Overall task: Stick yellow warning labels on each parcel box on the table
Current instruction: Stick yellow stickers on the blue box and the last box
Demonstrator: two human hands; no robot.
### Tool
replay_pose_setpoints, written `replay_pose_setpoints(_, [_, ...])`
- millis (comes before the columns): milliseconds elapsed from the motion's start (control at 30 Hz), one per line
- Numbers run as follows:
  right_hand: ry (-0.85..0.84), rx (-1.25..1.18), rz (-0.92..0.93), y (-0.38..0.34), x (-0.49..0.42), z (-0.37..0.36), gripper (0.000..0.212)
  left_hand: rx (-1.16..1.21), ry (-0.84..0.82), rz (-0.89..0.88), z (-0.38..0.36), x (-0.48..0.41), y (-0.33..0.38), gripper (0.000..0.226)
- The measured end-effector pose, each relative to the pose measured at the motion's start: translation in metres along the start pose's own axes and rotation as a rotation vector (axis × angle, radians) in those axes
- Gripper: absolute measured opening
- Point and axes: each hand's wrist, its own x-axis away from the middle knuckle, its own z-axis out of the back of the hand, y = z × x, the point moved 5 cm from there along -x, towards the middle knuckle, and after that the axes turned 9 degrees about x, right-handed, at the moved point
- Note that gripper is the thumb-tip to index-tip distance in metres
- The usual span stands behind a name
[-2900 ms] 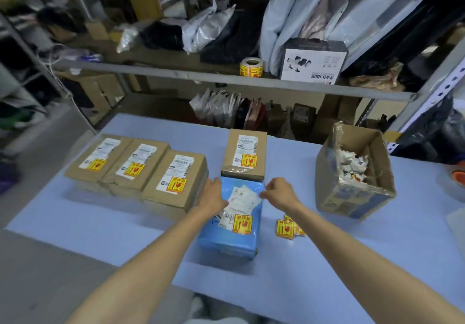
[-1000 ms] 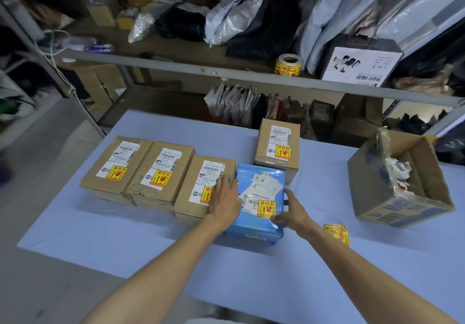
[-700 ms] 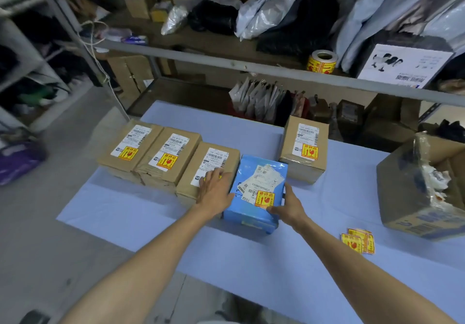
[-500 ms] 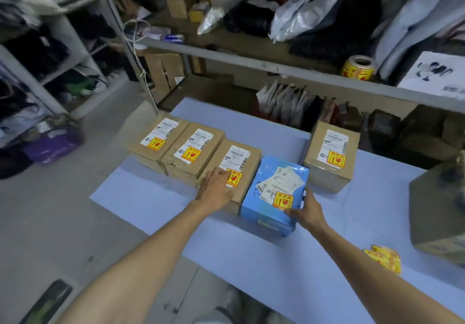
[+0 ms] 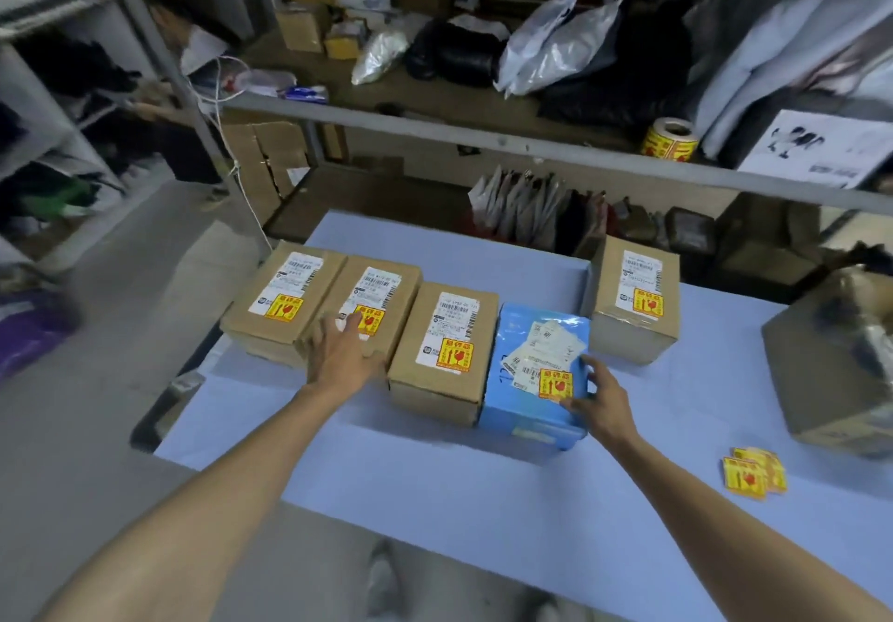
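Three brown parcel boxes stand side by side on the blue table (image 5: 435,486): a left box (image 5: 270,317), a second box (image 5: 386,302) and a third box (image 5: 442,356). A blue parcel (image 5: 522,409) sits against the third box, and a fifth brown box (image 5: 633,331) stands behind it to the right. Each carries a yellow warning label. My left hand (image 5: 345,356) lies flat on the second box with fingers spread. My right hand (image 5: 601,404) touches the blue parcel's right edge, fingers apart. Loose yellow labels (image 5: 754,471) lie on the table to the right.
An open cardboard carton (image 5: 841,380) stands at the right edge. A roll of yellow labels (image 5: 669,138) sits on the shelf behind the grey rail (image 5: 483,138). Bags and boxes fill the shelves. The floor drops off left of the table.
The blue parcel has been slid left against the third brown box. My left hand moved from the third box onto the second box. The view swung to the left.
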Motion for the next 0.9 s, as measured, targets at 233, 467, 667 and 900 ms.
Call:
replay_pose_setpoints(233, [0.168, 0.339, 0.126, -0.057, 0.027, -0.054, 0.056, -0.077, -0.145, 0.031, 0.022, -0.05, -0.07, 0.102])
replay_pose_setpoints(467, [0.008, 0.499, 0.033, -0.084, 0.018, -0.124, 0.096, 0.027, -0.115, -0.041, 0.018, -0.066, -0.073, 0.103])
replay_pose_setpoints(667, [0.006, 0.487, 0.023, -0.1, -0.013, -0.113, 0.084, 0.033, -0.151, -0.027, 0.016, -0.1, -0.063, 0.099])
replay_pose_setpoints(900, [0.004, 0.545, 0.003, -0.112, -0.061, -0.096, 0.081, 0.042, -0.15, -0.073, 0.008, -0.146, -0.032, 0.081])
